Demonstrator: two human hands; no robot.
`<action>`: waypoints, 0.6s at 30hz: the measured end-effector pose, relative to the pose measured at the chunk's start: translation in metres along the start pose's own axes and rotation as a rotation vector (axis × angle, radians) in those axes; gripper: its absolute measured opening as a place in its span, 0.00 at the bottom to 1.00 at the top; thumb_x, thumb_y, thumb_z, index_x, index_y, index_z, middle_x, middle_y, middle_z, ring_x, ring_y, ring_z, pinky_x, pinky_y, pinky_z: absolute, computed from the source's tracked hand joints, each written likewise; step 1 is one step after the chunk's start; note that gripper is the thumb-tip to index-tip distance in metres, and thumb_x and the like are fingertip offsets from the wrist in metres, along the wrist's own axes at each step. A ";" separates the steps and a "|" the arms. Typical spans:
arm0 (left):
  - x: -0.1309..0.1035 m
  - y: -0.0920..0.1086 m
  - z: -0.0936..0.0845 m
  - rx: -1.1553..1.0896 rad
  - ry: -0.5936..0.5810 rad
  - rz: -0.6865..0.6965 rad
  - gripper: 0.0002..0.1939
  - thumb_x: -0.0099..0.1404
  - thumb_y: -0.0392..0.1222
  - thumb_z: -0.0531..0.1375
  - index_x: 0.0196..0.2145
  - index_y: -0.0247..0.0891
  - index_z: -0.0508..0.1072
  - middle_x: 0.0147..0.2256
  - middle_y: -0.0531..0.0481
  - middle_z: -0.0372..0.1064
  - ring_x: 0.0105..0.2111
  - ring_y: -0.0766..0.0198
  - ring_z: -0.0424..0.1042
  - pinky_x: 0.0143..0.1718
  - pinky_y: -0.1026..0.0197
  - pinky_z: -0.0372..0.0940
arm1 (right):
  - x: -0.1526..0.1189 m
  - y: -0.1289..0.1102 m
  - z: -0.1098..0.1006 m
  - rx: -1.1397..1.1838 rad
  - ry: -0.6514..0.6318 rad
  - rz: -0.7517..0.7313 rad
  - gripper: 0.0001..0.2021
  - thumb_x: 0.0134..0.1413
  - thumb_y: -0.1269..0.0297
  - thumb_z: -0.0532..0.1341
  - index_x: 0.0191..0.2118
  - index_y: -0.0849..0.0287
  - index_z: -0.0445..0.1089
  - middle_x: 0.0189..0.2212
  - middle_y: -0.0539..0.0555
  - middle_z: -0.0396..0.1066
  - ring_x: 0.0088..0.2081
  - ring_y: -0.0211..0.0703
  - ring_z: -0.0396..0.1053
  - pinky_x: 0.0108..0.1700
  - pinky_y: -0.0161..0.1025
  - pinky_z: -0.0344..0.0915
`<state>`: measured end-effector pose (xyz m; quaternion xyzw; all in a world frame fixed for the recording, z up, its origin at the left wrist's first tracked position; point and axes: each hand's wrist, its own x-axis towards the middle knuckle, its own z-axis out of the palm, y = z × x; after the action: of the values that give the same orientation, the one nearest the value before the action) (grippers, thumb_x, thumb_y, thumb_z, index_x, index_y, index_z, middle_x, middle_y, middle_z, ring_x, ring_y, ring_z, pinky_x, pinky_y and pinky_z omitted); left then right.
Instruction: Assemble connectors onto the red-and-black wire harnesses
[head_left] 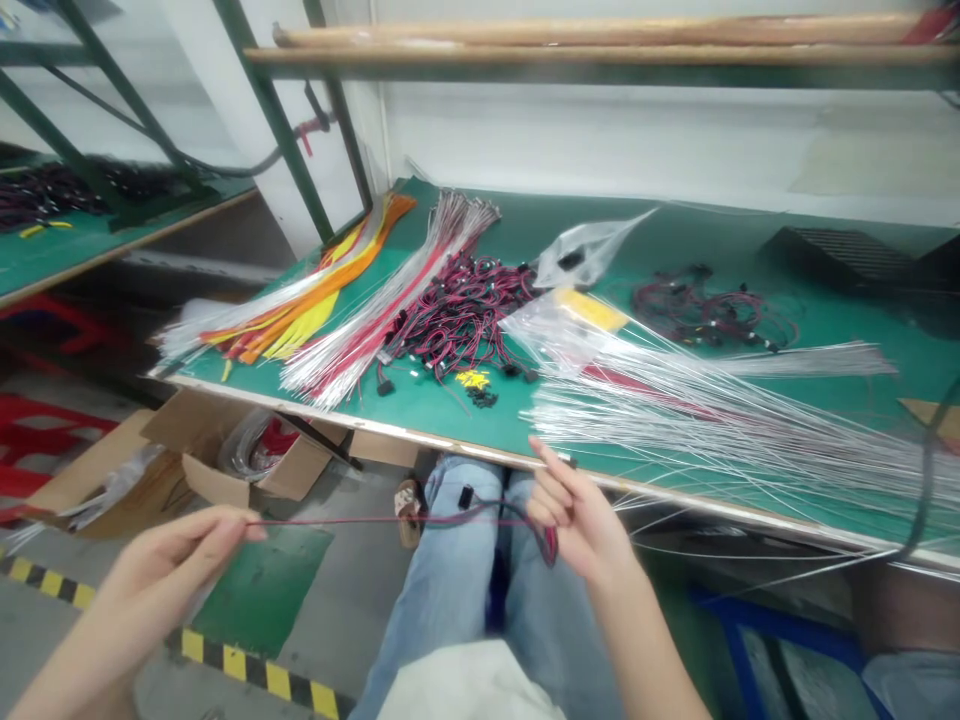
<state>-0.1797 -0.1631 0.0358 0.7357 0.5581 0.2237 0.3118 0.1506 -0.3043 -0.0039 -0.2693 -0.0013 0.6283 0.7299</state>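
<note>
A thin red and black wire (337, 521) is stretched level above my knees. My left hand (176, 560) pinches its left end between thumb and fingers. On the other side my right hand (574, 510) is closed around a looped bunch of the wire, with its index finger pointing up toward the table edge. A small black connector (466, 497) hangs on the wire just left of my right hand. Beyond them on the green table lies a tangled pile of red and black wires (469, 310) with black connectors.
Long white wires (712, 410) spread over the table's right side, some past its edge. Grey and red wire bundles (390, 300), orange and yellow wires (315, 290), plastic bags (589, 250) and tiny yellow pieces (472, 380) lie there too. Open cardboard boxes (217, 480) stand below left.
</note>
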 end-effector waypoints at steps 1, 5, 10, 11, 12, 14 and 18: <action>-0.001 0.005 -0.005 0.070 0.061 0.083 0.15 0.60 0.53 0.55 0.28 0.40 0.72 0.28 0.62 0.70 0.31 0.66 0.67 0.34 0.63 0.59 | -0.002 0.005 0.000 -0.121 0.010 0.007 0.12 0.52 0.68 0.62 0.44 0.62 0.68 0.12 0.38 0.40 0.15 0.26 0.34 0.17 0.26 0.40; -0.016 0.062 0.017 0.124 -0.120 0.854 0.06 0.61 0.34 0.53 0.33 0.40 0.69 0.25 0.57 0.67 0.25 0.69 0.61 0.32 0.60 0.59 | -0.008 0.033 0.012 -0.512 -0.113 0.168 0.19 0.50 0.55 0.63 0.41 0.67 0.71 0.14 0.44 0.56 0.15 0.24 0.42 0.17 0.28 0.38; -0.044 0.130 0.085 0.244 -0.448 1.343 0.05 0.55 0.31 0.52 0.23 0.36 0.63 0.19 0.51 0.59 0.25 0.63 0.54 0.31 0.55 0.54 | -0.017 0.051 0.029 -0.544 -0.271 0.302 0.21 0.43 0.48 0.65 0.23 0.67 0.68 0.13 0.44 0.50 0.15 0.25 0.43 0.17 0.29 0.37; -0.048 0.134 0.093 0.260 -0.445 1.371 0.05 0.55 0.31 0.53 0.23 0.36 0.63 0.20 0.51 0.59 0.26 0.63 0.54 0.32 0.55 0.54 | -0.019 0.050 0.030 -0.529 -0.228 0.285 0.20 0.40 0.49 0.67 0.23 0.66 0.68 0.13 0.44 0.49 0.16 0.26 0.44 0.17 0.29 0.37; -0.050 0.136 0.100 0.265 -0.443 1.383 0.06 0.57 0.32 0.53 0.23 0.36 0.62 0.20 0.52 0.59 0.26 0.63 0.53 0.33 0.54 0.53 | -0.021 0.048 0.032 -0.517 -0.179 0.260 0.20 0.38 0.51 0.68 0.24 0.66 0.69 0.13 0.44 0.51 0.16 0.26 0.45 0.17 0.29 0.37; -0.053 0.135 0.107 0.235 -0.462 1.380 0.08 0.60 0.34 0.54 0.23 0.36 0.62 0.20 0.52 0.59 0.26 0.64 0.52 0.32 0.56 0.53 | -0.025 0.044 0.034 -0.510 -0.116 0.210 0.19 0.36 0.52 0.69 0.27 0.65 0.71 0.16 0.48 0.59 0.17 0.27 0.49 0.18 0.28 0.39; -0.058 0.131 0.114 0.115 -0.588 1.338 0.12 0.63 0.32 0.53 0.22 0.36 0.59 0.20 0.55 0.58 0.25 0.66 0.53 0.32 0.60 0.55 | -0.029 0.039 0.038 -0.490 -0.025 0.109 0.17 0.39 0.54 0.69 0.26 0.66 0.71 0.22 0.53 0.68 0.16 0.24 0.51 0.18 0.28 0.41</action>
<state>-0.0296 -0.2660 0.0495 0.9640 -0.1064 0.1298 0.2064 0.0958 -0.3131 0.0228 -0.4300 -0.1480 0.6510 0.6078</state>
